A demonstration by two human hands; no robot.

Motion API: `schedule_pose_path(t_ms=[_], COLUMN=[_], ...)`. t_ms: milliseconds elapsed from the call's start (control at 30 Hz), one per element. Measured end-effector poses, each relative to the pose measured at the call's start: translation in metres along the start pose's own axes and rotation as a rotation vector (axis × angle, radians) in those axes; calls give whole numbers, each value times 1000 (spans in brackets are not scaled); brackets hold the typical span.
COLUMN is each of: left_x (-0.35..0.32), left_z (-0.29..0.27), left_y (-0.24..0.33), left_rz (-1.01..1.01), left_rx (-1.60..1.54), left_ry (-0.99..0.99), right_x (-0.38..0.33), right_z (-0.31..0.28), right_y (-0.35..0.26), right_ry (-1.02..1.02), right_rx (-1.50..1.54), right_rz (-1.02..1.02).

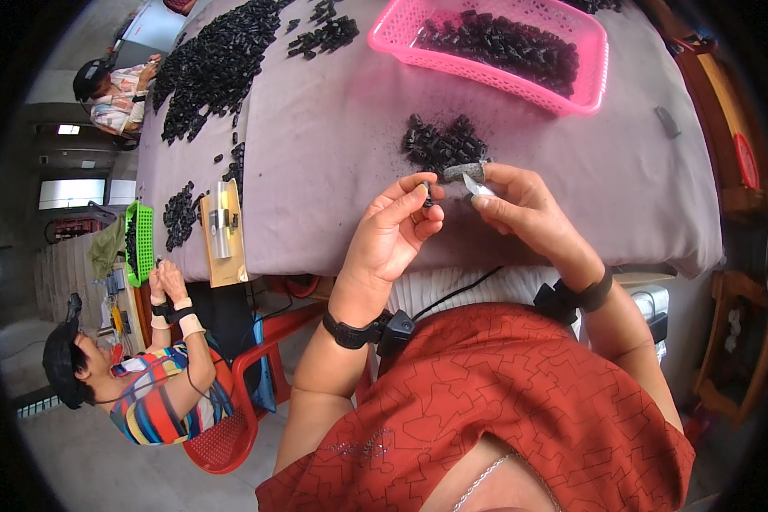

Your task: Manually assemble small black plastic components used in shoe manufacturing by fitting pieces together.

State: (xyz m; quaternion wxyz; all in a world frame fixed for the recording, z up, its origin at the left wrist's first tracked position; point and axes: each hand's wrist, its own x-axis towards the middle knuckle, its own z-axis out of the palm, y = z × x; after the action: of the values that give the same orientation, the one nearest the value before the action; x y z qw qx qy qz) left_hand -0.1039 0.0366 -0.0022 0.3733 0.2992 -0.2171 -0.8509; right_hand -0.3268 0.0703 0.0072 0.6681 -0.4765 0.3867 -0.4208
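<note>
My left hand is raised over the table's near edge, thumb and fingers pinching a small black cylindrical piece. Just to its right, my right hand is closed on a small knife with a pale pointed blade, its tip aimed toward the left hand. A grey sleeve-like wrap lies along the index finger of that hand; whether it is worn or held I cannot tell. The blade and the black piece are apart. Beyond both hands sits a small heap of similar black pieces, with dark crumbs around it.
A pink perforated basket of black pieces stands beyond the heap. A large black pile spreads at the far left of the cloth-covered table. Two co-workers sit at left, one near a green basket. A grey scrap lies right.
</note>
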Motion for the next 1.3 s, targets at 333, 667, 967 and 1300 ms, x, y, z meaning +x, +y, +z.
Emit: schedule_pose_path(t_ms=[333, 667, 967, 1300], left_x=[3, 5, 4, 3], left_z=[4, 18, 19, 13], left_y=[-2, -15, -15, -14], left_rz=[-3, 5, -3, -41], left_rx=[-3, 32, 24, -26], left_ry=[28, 55, 6, -13], right_x=[-3, -6, -6, -4], right_z=[7, 8, 6, 7], right_y=[-9, -7, -6, -3], right_ry=[-2, -118, -154, -190], right_rx=[4, 68, 85, 183], right_rz=[-47, -7, 10, 27])
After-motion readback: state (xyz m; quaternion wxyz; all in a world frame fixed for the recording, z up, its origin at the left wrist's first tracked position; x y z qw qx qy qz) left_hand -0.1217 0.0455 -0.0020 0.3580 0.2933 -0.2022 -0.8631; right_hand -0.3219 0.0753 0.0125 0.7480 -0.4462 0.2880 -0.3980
